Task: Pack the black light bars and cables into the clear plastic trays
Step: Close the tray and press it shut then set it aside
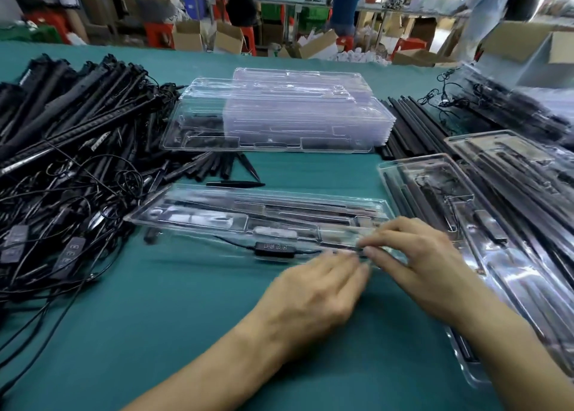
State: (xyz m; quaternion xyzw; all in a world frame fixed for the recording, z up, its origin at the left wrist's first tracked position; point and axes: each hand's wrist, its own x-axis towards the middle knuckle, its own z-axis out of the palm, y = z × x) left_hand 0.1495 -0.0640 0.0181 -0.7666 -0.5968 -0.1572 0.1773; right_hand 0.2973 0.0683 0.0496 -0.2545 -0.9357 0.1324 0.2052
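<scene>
A clear tray lies across the green cloth just ahead of the person, with black light bars seated in its far channels; along its near rim runs a black cable with an inline controller. The right hand pinches that cable between thumb and fingertips at the tray's near right corner; the left hand reaches the same spot, but blur hides whether its fingers grasp anything. A heap of loose bars and cables sits at the left, a stack of empty trays beyond, and packed trays at the right.
</scene>
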